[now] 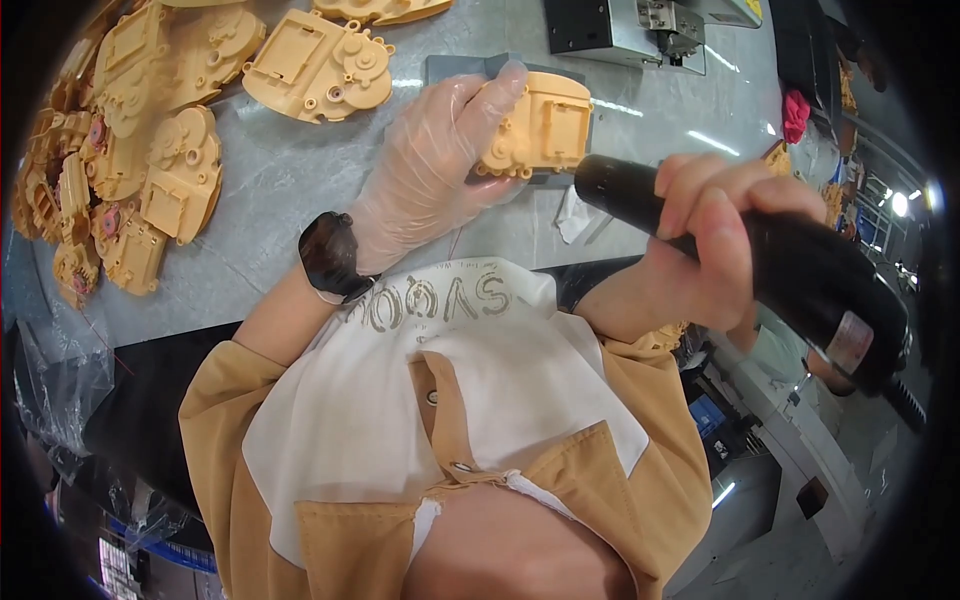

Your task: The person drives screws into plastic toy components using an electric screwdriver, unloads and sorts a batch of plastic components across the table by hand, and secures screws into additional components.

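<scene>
My left hand [430, 150], in a clear plastic glove, is closed on a yellow plastic housing [562, 122] with round bosses and a square recess. The housing sits on a grey block [470, 66], partly hidden by the glove. In my bare right hand [715, 225] is a black electric screwdriver [810, 265], fingers wrapped round its body. Its front end points left, at the lower right corner of the housing; whether the bit touches the plastic I cannot tell. A cord sleeve shows at the tool's rear.
Many similar yellow housings [180, 170] are heaped at the left, with one housing [322, 68] apart from them. A metal device [630, 30] stands at the back right. A white scrap [577, 215] lies near the grey block. Clear plastic film [65, 385] hangs at the lower left.
</scene>
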### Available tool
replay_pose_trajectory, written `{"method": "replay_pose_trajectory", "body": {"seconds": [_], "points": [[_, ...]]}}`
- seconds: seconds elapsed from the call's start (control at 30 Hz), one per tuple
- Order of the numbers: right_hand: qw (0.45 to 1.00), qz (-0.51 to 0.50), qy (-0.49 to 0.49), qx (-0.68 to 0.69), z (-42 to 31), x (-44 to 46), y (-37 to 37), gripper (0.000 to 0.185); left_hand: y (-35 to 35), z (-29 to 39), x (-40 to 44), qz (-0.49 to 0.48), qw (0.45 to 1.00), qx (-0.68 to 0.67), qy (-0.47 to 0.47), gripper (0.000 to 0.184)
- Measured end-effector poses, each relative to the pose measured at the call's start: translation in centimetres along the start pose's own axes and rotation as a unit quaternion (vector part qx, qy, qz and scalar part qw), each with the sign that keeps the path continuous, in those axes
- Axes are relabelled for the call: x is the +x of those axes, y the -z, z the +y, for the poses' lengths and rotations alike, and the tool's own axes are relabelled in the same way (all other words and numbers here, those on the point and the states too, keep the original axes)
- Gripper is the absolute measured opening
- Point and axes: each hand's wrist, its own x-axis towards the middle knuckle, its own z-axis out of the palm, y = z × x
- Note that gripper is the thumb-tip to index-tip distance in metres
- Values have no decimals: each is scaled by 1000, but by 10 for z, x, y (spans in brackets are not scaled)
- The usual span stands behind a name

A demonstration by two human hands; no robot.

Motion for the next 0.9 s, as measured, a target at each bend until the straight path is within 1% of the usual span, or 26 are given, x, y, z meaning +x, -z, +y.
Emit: {"method": "replay_pose_trajectory", "body": {"seconds": [0.07, 0.1, 0.17, 0.2, 0.27, 0.3, 0.33, 0.37, 0.4, 0.47, 0.5, 0.6, 0.67, 0.7, 0.73, 0.77, 0.87, 0.9], "points": [[999, 0, -7, 54, 2, 1, 5, 35, 0, 1, 1, 6, 1000, 1, -9, 81], [999, -2, 2, 52, 2, 2, 8, 35, 1, 2, 1, 0, 1000, 4, -2, 82], [997, -51, -8, 57, 2, 5, 15, 35, 0, 5, 0, 4, 1000, 8, -6, 84], [997, -56, 4, 55, -1, 4, 23, 35, 0, 5, -3, 8, 1000, 5, -7, 86], [990, -14, 70, 119, -5, 14, 46, 39, 1, 0, 4, 29, 999, 14, -16, 88], [982, 28, 106, 152, -6, 23, 57, 42, 2, 0, 3, 20, 1000, 6, -7, 91], [978, 72, 125, 151, -5, 37, 63, 38, 2, 4, -2, 2, 1000, -9, 7, 94], [972, 133, 139, 133, -1, 52, 61, 32, 6, 6, -1, -15, 999, -37, 8, 94], [967, 195, 120, 108, 9, 68, 63, 29, 6, 7, -3, -19, 999, -38, 2, 94], [963, 182, 188, 60, 25, 84, 57, 31, 7, 5, -2, -27, 999, -39, 6, 93], [962, 181, 193, 63, 31, 88, 52, 31, 8, 4, -3, -24, 999, -46, 2, 90], [961, 200, 191, 28, 41, 84, 46, 34, 8, 3, -4, -21, 999, -43, 2, 89], [981, 176, 85, 12, 37, 73, 49, 35, 7, 3, -4, -14, 999, -48, -2, 89], [981, 178, 74, 15, 32, 62, 50, 36, 8, 2, -3, -7, 999, -52, -9, 89], [982, 161, 82, 54, 26, 50, 50, 36, 8, 0, -1, -2, 999, -51, -6, 89], [984, 153, 78, 46, 18, 39, 53, 35, 8, -1, 0, 1, 999, -48, -11, 89], [986, 46, 79, 141, -6, 20, 46, 36, 5, -2, -5, -3, 998, -56, -6, 89], [986, 50, 76, 140, -7, 18, 44, 36, 5, -2, -4, 5, 998, -61, -9, 89]]}}
